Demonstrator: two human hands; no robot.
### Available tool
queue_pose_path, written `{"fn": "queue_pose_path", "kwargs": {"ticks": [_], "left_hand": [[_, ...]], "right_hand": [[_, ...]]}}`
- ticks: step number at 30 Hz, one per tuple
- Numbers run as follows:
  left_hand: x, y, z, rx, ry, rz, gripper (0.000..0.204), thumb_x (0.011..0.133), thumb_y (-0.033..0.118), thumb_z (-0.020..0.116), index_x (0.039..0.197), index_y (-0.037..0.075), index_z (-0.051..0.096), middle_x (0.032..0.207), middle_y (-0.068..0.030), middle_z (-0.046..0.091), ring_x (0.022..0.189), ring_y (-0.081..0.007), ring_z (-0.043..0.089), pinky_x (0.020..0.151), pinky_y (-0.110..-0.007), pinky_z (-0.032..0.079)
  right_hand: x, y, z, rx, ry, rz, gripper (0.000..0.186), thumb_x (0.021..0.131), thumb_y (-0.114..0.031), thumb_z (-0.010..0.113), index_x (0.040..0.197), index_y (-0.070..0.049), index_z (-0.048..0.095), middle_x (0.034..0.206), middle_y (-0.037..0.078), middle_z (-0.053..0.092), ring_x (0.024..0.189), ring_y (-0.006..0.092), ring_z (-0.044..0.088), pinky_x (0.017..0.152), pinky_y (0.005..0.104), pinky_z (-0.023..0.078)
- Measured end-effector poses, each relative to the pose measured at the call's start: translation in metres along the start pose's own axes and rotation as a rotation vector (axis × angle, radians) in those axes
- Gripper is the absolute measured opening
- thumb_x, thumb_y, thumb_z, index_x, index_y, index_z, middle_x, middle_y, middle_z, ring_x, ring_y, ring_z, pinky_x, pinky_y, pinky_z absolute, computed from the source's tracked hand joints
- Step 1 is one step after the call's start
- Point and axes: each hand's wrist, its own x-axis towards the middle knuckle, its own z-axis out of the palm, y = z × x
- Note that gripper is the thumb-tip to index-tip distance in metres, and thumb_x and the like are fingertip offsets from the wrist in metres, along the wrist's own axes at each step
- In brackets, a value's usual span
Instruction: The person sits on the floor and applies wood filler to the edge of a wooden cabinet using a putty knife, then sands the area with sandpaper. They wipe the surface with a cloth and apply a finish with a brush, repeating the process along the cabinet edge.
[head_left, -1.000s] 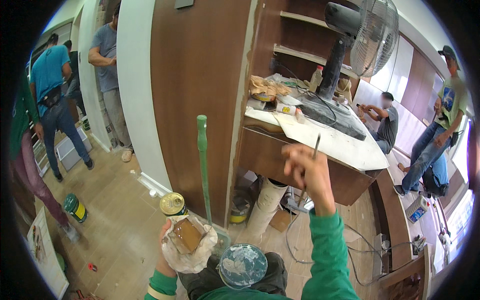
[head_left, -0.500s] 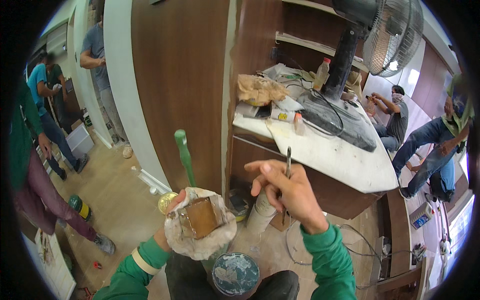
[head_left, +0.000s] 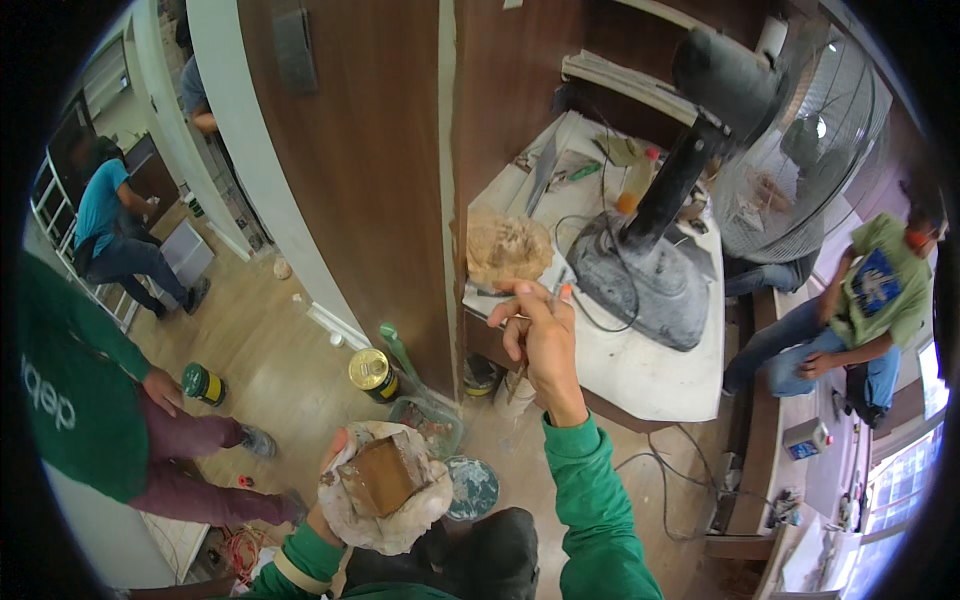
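Observation:
My left hand (head_left: 335, 505) is low in the view, wrapped in a pale rag (head_left: 395, 520) and holding a flat brown board (head_left: 383, 475) smeared with brown filler. My right hand (head_left: 540, 335) is raised higher, gripping a thin metal tool (head_left: 550, 300) near the vertical edge of a dark wood panel (head_left: 400, 170) and the corner of a white counter (head_left: 640, 360). Both arms wear green sleeves. A crumpled tan rag (head_left: 505, 245) lies on the counter just above my right hand.
A black pedestal fan (head_left: 690, 190) stands on the counter with cables. Tins (head_left: 372, 370) (head_left: 205, 382), a round lid (head_left: 470, 485) and a green handle (head_left: 398, 345) sit on the wooden floor. A person in green (head_left: 80, 390) stands left; others are at the back left and seated right.
The view has swung down and closer to the panel. My right hand with the tool rose toward the counter corner. My left hand with the board stays low.

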Motion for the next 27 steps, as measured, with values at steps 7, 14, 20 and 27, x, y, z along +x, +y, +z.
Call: {"fn": "queue_pose_path", "kwargs": {"ticks": [7,14,20,27], "left_hand": [[-0.05,0.048,0.089,-0.219,0.086,0.078,0.092,0.091,0.079,0.042,0.146,0.005,0.049,0.137,-0.0289,0.057,0.119,-0.0473,0.061,0.1,-0.058,0.052],[-0.038,0.09,0.228,-0.097,-0.032,0.18,0.072,0.101,0.059,0.048,0.139,-0.002,0.055,0.136,-0.0218,0.062,0.122,-0.0373,0.063,0.108,-0.051,0.05],[-0.006,0.086,0.283,-0.055,0.007,0.216,0.055,0.099,0.044,0.056,0.129,-0.001,0.062,0.122,-0.0174,0.07,0.107,-0.0301,0.071,0.099,-0.044,0.057],[0.027,0.064,0.298,-0.07,0.02,0.293,0.054,0.097,0.043,0.056,0.128,-0.001,0.063,0.121,-0.0171,0.07,0.106,-0.0295,0.07,0.099,-0.044,0.056]], "right_hand": [[-0.079,-0.084,-0.026,0.225,-0.056,0.233,0.065,0.108,-0.055,0.037,0.107,0.004,0.066,0.071,0.013,0.066,0.054,0.0179,0.056,0.053,0.0285,0.044],[-0.121,-0.26,0.043,0.085,-0.022,0.029,0.026,0.095,-0.016,0.066,0.102,0.008,0.072,0.078,0.014,0.071,0.061,0.0199,0.066,0.057,0.0302,0.051],[-0.105,-0.344,0.05,-0.178,-0.178,-0.11,0.016,0.094,-0.005,0.068,0.101,0.008,0.073,0.076,0.012,0.073,0.065,0.015,0.067,0.062,0.0275,0.052],[-0.068,-0.358,0.033,-0.36,-0.366,-0.12,0.014,0.092,-0.004,0.07,0.103,0.004,0.074,0.08,0.009,0.073,0.066,0.0117,0.066,0.062,0.0251,0.05]]}}
